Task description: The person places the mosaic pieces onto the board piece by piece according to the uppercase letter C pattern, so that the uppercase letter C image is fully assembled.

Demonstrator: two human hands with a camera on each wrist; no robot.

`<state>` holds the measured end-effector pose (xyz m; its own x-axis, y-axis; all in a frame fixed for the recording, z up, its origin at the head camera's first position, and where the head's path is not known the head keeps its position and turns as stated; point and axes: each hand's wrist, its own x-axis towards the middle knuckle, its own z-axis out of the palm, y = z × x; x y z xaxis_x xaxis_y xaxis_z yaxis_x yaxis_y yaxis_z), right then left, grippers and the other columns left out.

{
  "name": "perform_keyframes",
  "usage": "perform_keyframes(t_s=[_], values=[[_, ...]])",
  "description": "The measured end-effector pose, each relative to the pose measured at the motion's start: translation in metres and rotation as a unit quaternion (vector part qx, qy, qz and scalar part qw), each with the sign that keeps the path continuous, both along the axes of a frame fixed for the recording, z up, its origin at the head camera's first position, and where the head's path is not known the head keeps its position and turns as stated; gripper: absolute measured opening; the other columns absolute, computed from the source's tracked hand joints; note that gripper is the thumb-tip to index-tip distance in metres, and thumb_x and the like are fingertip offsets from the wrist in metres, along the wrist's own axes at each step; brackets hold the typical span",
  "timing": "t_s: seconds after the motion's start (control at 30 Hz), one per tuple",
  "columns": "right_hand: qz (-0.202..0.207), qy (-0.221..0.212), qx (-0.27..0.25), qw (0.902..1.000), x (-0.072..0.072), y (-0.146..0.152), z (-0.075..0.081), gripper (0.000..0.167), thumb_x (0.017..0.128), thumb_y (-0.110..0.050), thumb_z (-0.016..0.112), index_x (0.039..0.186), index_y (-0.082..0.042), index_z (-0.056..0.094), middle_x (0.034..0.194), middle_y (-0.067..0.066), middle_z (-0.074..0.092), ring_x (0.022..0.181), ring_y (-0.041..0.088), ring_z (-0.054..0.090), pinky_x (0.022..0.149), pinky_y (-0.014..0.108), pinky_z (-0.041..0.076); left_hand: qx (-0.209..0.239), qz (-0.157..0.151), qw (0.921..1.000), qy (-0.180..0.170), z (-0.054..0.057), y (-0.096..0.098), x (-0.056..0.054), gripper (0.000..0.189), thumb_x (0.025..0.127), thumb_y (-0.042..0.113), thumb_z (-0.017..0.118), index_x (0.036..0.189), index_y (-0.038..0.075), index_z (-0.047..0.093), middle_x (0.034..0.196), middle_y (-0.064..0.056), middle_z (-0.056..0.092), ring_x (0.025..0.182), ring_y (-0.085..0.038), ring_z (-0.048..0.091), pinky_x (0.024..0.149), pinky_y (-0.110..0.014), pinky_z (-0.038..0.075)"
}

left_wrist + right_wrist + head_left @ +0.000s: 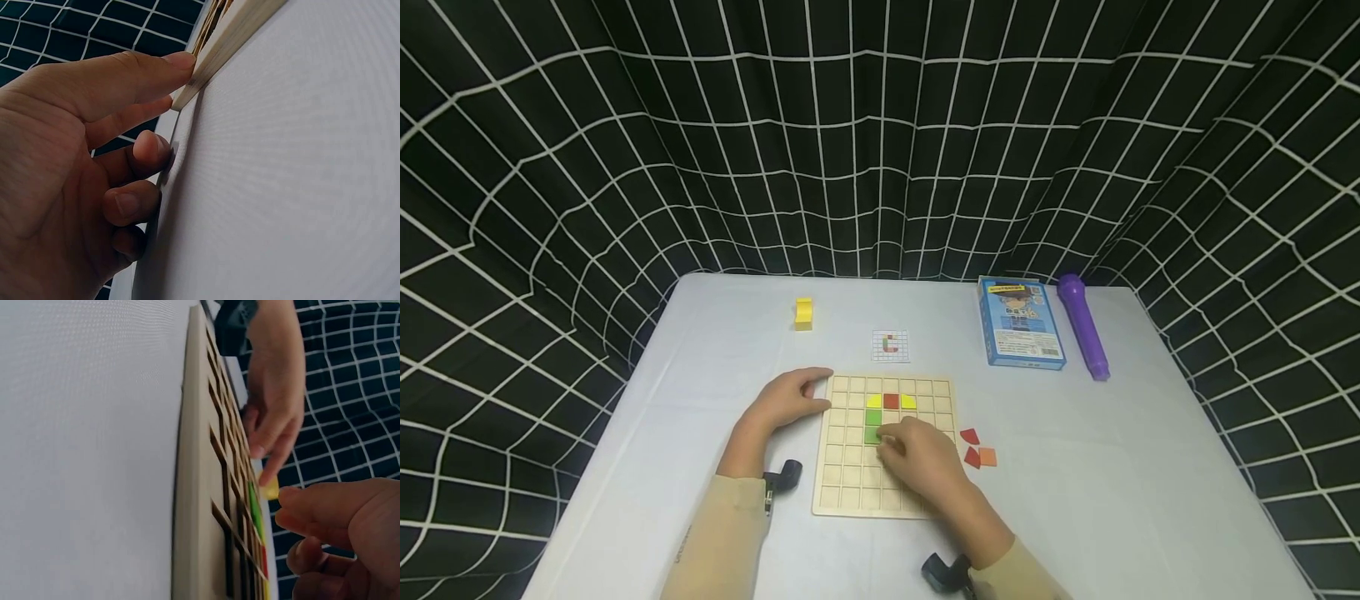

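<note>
A light wooden grid board (pixel 842 475) lies on the table. Yellow tiles (pixel 908 402) flank a red square tile (pixel 891 401) in one row; two green square tiles (pixel 873 416) sit below the left yellow one. My left hand (pixel 782 400) touches the board's upper left edge with thumb and index finger, the others loosely bent in the left wrist view. Over the board, my right hand (pixel 925 458) has thumb and index fingertips together beside the lower green tile. In the right wrist view nothing shows between those fingertips (pixel 289 499), just off the board's surface.
Right of the board lie two red tiles (pixel 970 436) and an orange square tile (pixel 988 457). Behind it are a small pattern card (pixel 891 346), a yellow block (pixel 803 314), a blue box (pixel 1021 323) and a purple microphone-shaped stick (pixel 1084 325). Dark gridded cloth surrounds the table.
</note>
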<state>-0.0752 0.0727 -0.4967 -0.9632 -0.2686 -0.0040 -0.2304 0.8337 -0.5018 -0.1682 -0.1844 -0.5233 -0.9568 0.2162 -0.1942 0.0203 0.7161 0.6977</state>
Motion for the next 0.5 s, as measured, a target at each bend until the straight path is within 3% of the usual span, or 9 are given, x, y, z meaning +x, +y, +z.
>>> perform_keyframes(t_s=[0.27,0.5], values=[[-0.012,0.011,-0.012,0.9998,0.006,0.029,0.008,0.030,0.088,-0.026,0.081,0.118,-0.019,0.078,0.068,-0.008,0.046,0.058,0.009,0.040,0.051,0.026,0.032,0.003,-0.006,0.9999,0.010,-0.002,-0.001,-0.002,0.063,0.084,0.033,0.083,0.143,0.022,0.063,0.078,-0.002,0.052,0.079,-0.019,0.052,0.080,-0.042,0.040],[-0.064,-0.014,-0.008,0.9978,0.008,0.063,0.008,0.036,0.087,-0.022,0.081,0.121,-0.013,0.075,0.071,-0.007,0.049,0.062,0.012,0.044,0.057,0.031,0.036,0.005,-0.009,0.9999,0.007,-0.002,-0.001,-0.001,0.063,0.085,0.033,0.082,0.143,0.021,0.062,0.077,-0.003,0.052,0.075,-0.019,0.051,0.078,-0.041,0.040]])
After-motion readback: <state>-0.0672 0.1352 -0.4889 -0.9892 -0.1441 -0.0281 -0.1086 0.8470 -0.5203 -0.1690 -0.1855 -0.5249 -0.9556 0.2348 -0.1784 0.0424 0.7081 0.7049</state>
